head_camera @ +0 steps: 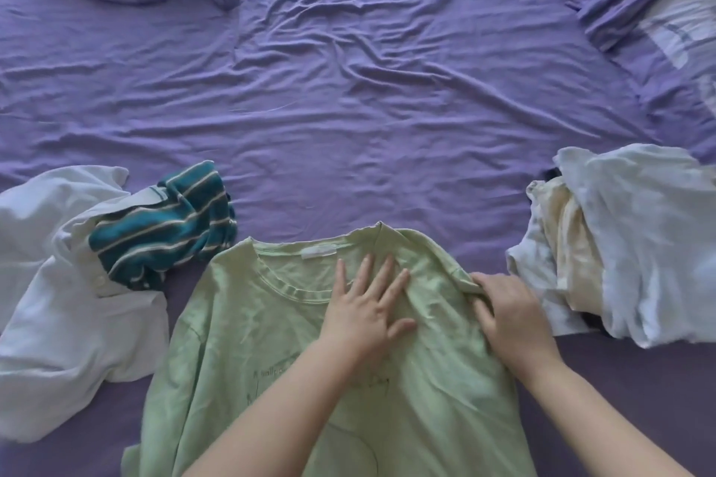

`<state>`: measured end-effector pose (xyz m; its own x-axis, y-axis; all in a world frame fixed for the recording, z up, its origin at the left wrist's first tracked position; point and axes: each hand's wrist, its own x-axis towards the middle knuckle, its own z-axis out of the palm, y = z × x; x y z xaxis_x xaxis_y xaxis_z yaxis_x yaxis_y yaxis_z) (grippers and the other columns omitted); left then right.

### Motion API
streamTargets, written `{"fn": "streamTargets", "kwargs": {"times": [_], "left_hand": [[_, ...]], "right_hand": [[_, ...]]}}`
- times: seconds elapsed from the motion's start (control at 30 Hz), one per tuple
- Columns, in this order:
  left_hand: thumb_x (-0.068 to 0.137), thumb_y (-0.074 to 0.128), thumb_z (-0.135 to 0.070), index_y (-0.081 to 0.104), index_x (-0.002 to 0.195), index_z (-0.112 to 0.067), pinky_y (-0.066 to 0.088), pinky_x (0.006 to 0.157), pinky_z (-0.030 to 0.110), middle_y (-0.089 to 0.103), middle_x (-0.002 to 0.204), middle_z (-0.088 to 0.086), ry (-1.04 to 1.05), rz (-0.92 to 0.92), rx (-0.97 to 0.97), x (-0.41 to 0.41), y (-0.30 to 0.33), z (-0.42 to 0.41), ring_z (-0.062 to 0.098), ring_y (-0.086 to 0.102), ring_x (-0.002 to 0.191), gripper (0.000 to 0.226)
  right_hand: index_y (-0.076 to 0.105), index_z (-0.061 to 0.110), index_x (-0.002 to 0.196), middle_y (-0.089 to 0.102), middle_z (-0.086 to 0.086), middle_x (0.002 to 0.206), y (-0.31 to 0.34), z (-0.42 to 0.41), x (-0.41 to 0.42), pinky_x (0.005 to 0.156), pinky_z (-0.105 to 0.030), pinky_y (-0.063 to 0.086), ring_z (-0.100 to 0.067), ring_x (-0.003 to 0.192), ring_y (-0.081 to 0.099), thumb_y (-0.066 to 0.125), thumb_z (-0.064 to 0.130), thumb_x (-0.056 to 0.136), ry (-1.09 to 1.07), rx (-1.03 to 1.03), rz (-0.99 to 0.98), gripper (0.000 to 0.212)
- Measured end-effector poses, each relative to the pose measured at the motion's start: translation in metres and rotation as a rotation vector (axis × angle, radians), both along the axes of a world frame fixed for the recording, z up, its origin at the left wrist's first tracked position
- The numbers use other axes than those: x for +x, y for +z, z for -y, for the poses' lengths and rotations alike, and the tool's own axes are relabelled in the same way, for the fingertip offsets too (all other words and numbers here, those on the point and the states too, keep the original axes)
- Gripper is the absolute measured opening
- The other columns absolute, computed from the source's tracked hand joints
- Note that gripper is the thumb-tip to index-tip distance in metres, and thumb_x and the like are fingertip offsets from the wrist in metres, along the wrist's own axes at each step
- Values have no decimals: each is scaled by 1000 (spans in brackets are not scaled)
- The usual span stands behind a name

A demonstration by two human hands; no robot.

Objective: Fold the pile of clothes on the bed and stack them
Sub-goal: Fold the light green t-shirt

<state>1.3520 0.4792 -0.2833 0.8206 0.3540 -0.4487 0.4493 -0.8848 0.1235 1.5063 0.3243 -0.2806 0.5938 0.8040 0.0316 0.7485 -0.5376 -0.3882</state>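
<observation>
The green shirt point(271, 352) lies flat on the bed point(348, 108) at 6 o'clock, its small chest print too blurred to read. The left hand point(366, 306) presses it with straight fingers. The right hand point(507, 312) pinches its shoulder at 3 o'clock.

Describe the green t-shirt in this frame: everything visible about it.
The green t-shirt is pale, soft knit with a ribbed round collar, a white neck label and a faint print. It lies spread front-up on the purple sheet, unfolded. The left hand presses flat below the collar; the right hand grips its shoulder edge.
</observation>
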Motion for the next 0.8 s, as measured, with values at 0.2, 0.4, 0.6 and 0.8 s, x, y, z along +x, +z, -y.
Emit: {"fn": "streamTargets", "kwargs": {"times": [0.2,0.4,0.6,0.8], "left_hand": [[93,16,-63,-4,150,-30,-9,113,57,-8,159,-2,93,-71,-17,24,27,6,25,-12,146,69],[94,21,-61,-2,150,-32,-4,112,62,-8,159,-3,163,-130,-81,58,33,-5,28,-7,146,66],[95,40,-45,16,149,-25,-2,115,56,7,159,2,227,9,53,76,32,15,32,0,145,63],[92,51,-44,34,141,-40,4,117,47,23,155,-9,142,324,5,102,45,35,32,14,140,53]], "right_hand": [[59,23,113,63,-4,91,42,-12,16,69,-40,45,-28,87,58,43,22,97,-116,31,-155,23],[56,23,111,65,-3,95,68,-27,55,66,-33,39,-28,90,59,34,38,99,-45,-268,72,29],[21,26,145,60,-4,109,52,-7,49,88,-34,38,-25,104,55,50,53,87,132,-345,-36,69],[24,21,146,62,-9,109,47,17,51,84,-36,38,-31,101,56,52,28,89,90,-126,-69,63]]}}
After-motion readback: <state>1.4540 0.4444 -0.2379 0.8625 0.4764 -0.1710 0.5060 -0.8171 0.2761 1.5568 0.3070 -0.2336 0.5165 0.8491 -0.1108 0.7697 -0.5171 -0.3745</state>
